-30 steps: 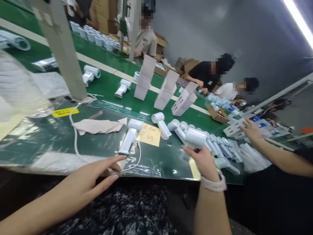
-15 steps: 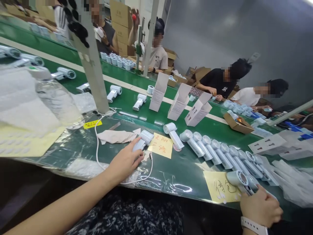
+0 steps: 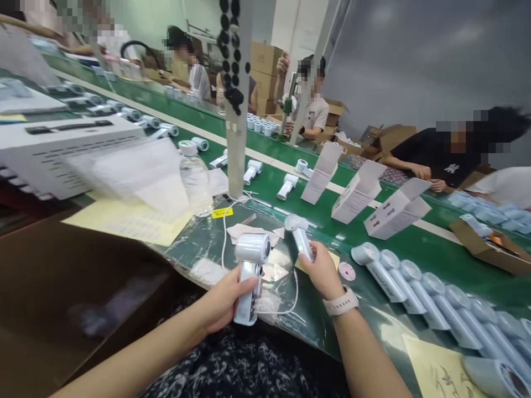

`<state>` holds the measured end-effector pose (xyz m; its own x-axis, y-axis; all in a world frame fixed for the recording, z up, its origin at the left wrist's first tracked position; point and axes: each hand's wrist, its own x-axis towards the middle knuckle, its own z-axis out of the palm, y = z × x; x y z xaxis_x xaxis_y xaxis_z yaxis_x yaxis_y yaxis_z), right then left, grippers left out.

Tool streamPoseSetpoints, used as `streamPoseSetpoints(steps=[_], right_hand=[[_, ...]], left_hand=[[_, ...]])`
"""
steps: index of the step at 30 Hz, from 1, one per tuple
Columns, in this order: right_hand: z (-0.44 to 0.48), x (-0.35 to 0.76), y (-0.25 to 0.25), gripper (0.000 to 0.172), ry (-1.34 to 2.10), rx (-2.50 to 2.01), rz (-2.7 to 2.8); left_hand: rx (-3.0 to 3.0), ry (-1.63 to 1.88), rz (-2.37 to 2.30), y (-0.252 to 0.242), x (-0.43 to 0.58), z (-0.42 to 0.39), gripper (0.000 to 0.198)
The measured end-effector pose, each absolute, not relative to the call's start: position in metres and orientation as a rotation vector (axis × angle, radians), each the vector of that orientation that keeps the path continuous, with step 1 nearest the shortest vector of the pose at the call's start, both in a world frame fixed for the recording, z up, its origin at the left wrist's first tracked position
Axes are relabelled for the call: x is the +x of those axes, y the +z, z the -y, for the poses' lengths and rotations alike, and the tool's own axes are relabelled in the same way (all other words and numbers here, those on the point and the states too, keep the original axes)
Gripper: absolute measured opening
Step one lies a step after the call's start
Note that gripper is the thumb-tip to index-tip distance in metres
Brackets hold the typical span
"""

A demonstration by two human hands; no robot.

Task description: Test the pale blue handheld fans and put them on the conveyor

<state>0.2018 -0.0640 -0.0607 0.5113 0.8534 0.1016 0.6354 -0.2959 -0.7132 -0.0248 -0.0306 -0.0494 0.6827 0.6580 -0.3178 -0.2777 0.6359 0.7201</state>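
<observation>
My left hand [image 3: 232, 298] is wrapped round the handle of a light-blue handheld fan [image 3: 253, 249], held upright above the table's front edge, its round head on top and small buttons along the handle's side. Further right, my right hand [image 3: 323, 271] grips the lower handle of a second handheld fan [image 3: 302, 240], which is tilted with its head pointing away from me. A yellow note [image 3: 334, 257] is partly hidden behind that hand. Beside it lies a round pink sticker [image 3: 347, 271]. A white cable [image 3: 296, 293] curls over the table between the two fans.
Several fans [image 3: 431, 282] lie in a slanted row at right, near a yellow sheet [image 3: 431, 359]. Three upright white boxes [image 3: 357, 193] stand along the green conveyor [image 3: 265, 210]. A metal post [image 3: 237, 138], a water bottle [image 3: 197, 185] and a vented white case [image 3: 70, 146] are at left. Co-workers sit opposite.
My left hand has lifted its fan off the table. My right hand has left the fan by the yellow sheet and taken hold of the one near the note. The view has swung left.
</observation>
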Motion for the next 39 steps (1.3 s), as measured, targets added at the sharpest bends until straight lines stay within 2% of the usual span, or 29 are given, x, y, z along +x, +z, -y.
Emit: streamPoseSetpoints(steps=[3, 7, 9, 13, 14, 16, 19, 23, 25, 34, 39], right_hand=[[0.076, 0.155, -0.051, 0.043, 0.559, -1.913, 1.275], [0.103, 0.111, -0.04, 0.054, 0.46, -1.852, 1.51], [0.11, 0.113, -0.037, 0.045, 0.5, -1.847, 1.586], [0.104, 0.146, -0.045, 0.006, 0.428, -2.165, 1.355], [0.1, 0.152, -0.048, 0.004, 0.386, -2.217, 1.314], [0.097, 0.153, -0.054, 0.012, 0.413, -2.203, 1.321], [0.105, 0.136, -0.055, 0.011, 0.602, -2.056, 1.402], [0.125, 0.112, -0.046, 0.019, 1.208, -1.506, 1.265], [0.13, 0.105, -0.041, 0.025, 1.379, -1.324, 1.122], [0.128, 0.072, -0.035, 0.019, 1.319, -1.231, 1.035], [0.132, 0.068, -0.042, 0.033, 1.295, -1.259, 0.911]], left_hand=[[0.607, 0.685, -0.633, -0.059, -0.025, 0.022, 0.054], [0.537, 0.684, -0.603, -0.064, -0.03, 0.011, 0.053], [0.509, 0.672, -0.595, -0.065, -0.033, 0.01, 0.052], [0.568, 0.727, -0.467, -0.063, -0.033, 0.01, 0.052], [0.591, 0.742, -0.413, -0.061, -0.032, 0.01, 0.053], [0.637, 0.765, -0.31, -0.052, -0.029, 0.009, 0.057], [0.695, 0.808, -0.205, -0.038, -0.027, 0.008, 0.055], [0.737, 0.832, -0.145, -0.022, -0.03, 0.007, 0.057], [0.743, 0.824, -0.133, -0.017, -0.031, 0.007, 0.058], [0.77, 0.938, -0.17, -0.015, -0.017, 0.013, 0.064], [0.802, 1.021, -0.223, -0.023, -0.02, 0.012, 0.064]])
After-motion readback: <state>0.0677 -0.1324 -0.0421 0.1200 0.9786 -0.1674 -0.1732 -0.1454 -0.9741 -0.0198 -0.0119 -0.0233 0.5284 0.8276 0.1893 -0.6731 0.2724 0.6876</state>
